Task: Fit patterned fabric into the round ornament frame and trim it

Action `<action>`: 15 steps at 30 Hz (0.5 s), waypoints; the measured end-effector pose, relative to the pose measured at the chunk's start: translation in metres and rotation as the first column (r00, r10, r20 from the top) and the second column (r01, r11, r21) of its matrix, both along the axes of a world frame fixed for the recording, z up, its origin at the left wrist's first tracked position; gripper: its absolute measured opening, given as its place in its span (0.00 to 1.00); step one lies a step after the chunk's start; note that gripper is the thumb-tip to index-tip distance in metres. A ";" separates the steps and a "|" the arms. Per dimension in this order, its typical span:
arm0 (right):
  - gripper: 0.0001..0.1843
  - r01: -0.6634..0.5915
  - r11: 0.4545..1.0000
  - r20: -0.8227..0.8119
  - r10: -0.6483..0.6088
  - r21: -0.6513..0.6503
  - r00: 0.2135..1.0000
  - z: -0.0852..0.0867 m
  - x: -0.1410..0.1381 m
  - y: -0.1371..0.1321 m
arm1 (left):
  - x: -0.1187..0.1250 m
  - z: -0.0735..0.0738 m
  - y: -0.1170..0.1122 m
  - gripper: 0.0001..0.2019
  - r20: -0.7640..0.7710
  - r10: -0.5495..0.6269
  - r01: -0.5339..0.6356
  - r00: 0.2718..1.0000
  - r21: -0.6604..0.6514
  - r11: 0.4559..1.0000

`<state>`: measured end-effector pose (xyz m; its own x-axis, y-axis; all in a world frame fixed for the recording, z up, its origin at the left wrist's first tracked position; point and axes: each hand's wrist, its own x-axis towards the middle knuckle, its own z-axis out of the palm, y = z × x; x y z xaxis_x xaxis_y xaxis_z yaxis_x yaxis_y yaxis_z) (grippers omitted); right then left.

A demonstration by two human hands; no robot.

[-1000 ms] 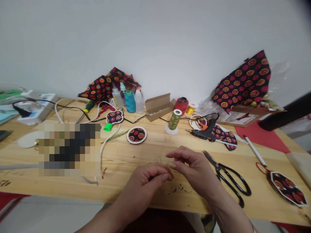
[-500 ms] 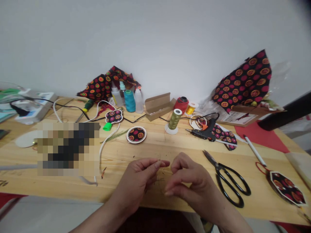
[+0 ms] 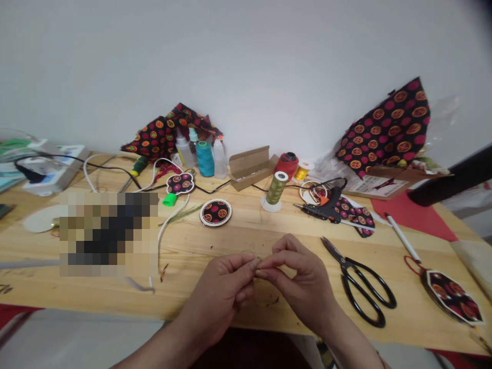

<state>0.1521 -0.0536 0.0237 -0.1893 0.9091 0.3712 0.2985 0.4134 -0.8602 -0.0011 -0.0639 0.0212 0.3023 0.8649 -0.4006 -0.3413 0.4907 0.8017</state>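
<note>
Carton label (image 3: 388, 185) beyond the grip, to the right: print too small to read. Dark marks (image 3: 5, 289) on wooden surface (image 3: 246, 233), far left of grip: illegible. Pale wall (image 3: 246, 66) behind. Left hand (image 3: 226, 287) and right hand (image 3: 303, 277) pinched closed, meeting; can't tell what's between. Scissors (image 3: 345, 264) just right.

Two hands (image 3: 222, 291) (image 3: 303, 279) are showing at six o'clock; four spools (image 3: 205, 161) (image 3: 274, 189) (image 3: 286, 167) (image 3: 302, 171), three bottles (image 3: 185, 155) (image 3: 193, 135) (image 3: 219, 161), two boxes (image 3: 250, 164) (image 3: 380, 185), one glue gun (image 3: 329, 207), one pair of scissors (image 3: 343, 262) and one screwdriver (image 3: 140, 165) are sharing one surface (image 3: 242, 237).
</note>
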 end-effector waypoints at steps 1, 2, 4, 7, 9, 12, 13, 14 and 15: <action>0.06 0.009 1.000 -0.004 -0.009 -0.013 1.000 0.000 0.000 0.000 | 0.000 0.000 0.000 0.12 0.000 -0.001 0.001 1.000 0.000 1.000; 0.05 0.017 0.999 -0.012 -0.018 -0.027 1.000 0.000 -0.001 0.000 | 0.000 -0.001 0.000 0.12 -0.002 -0.004 0.004 1.000 -0.001 1.000; 0.05 0.033 0.998 -0.031 -0.034 -0.062 0.999 0.001 -0.001 0.000 | 0.000 -0.001 0.000 0.11 -0.006 -0.007 0.007 1.000 -0.002 1.000; 0.05 0.035 0.994 -0.055 -0.041 -0.106 0.998 0.002 -0.001 0.001 | 0.001 0.000 0.000 0.11 -0.025 -0.003 0.003 1.000 0.008 1.000; 0.05 0.039 0.991 -0.054 -0.046 -0.128 0.997 0.002 -0.001 0.002 | 0.001 0.001 0.000 0.11 -0.046 -0.002 0.002 0.999 0.013 1.000; 0.06 0.037 0.984 -0.057 -0.047 -0.172 0.997 -0.001 0.000 0.004 | 0.001 0.001 -0.001 0.11 -0.071 -0.015 0.017 0.997 0.025 1.000; 0.07 0.024 0.981 -0.067 -0.037 -0.193 0.997 -0.002 0.000 0.004 | 0.001 0.001 -0.001 0.11 -0.076 -0.021 0.023 0.997 0.030 0.999; 0.08 0.001 0.976 -0.084 -0.020 -0.217 0.996 -0.002 0.000 0.005 | 0.000 0.001 -0.002 0.11 -0.080 -0.026 0.029 0.996 0.032 0.999; 0.08 -0.025 0.970 -0.107 -0.001 -0.242 0.994 -0.003 0.001 0.005 | 0.000 0.000 -0.002 0.11 -0.081 -0.030 0.033 0.996 0.033 0.999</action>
<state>0.1526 -0.0487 0.0206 -0.1725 0.9722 0.1582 0.1964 0.1914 -0.9617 -0.0008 -0.0657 0.0216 0.2972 0.8691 -0.3955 -0.2596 0.4722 0.8424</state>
